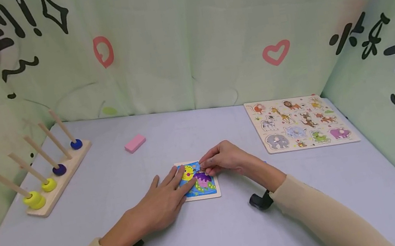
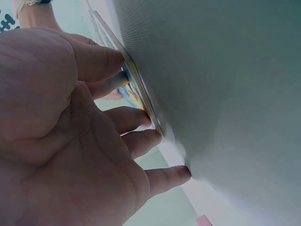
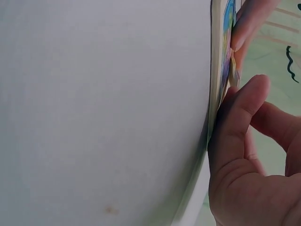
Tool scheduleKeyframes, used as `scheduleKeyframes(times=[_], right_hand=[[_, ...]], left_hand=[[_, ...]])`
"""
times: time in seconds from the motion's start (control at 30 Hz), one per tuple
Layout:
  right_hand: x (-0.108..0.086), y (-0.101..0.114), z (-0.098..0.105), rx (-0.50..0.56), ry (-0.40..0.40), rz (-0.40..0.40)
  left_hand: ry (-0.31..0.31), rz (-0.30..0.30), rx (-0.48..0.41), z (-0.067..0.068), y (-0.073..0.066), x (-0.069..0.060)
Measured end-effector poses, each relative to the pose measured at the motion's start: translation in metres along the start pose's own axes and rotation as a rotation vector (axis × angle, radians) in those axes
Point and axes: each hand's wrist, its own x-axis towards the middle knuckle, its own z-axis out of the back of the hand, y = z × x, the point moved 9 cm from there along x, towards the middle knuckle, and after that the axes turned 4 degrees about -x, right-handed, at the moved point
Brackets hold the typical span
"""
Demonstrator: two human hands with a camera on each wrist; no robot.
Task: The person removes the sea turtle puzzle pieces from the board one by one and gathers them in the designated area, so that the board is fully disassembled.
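A small jigsaw puzzle (image 1: pixel 201 191) in a pale wooden tray lies flat on the table, with a blue, yellow and purple picture. My left hand (image 1: pixel 161 203) rests across its left side, fingers spread and fairly straight, fingertips on the board and its edge; one fingertip touches the cloth in the left wrist view. At the upper right corner, my right hand (image 1: pixel 227 159) has thumb and fingers brought together on a puzzle piece. In the right wrist view that puzzle piece (image 3: pixel 234 69) stands tilted up from the board. The fingers hide most of it.
A wooden peg stand (image 1: pixel 67 176) with blue and yellow rings stands at the left. A pink block (image 1: pixel 135 143) lies behind the puzzle. Back right is an animal puzzle board (image 1: pixel 257 130). Printed curtains (image 1: pixel 184 42) enclose the white-clothed table (image 1: pixel 209 243).
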Motion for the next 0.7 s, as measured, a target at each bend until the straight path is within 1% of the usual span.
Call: scheduleKeyframes(times=[0.2, 0.7], right_hand=[[0.0, -0.0008, -0.001, 0.039, -0.013, -0.032], [-0.0003, -0.002, -0.0033, 0.088, -0.039, -0.031]], left_hand=[[0.003, -0.004, 0.0, 0.0004, -0.0007, -0.0002], [0.026, 0.022, 0.018, 0.0, -0.0001, 0.0043]])
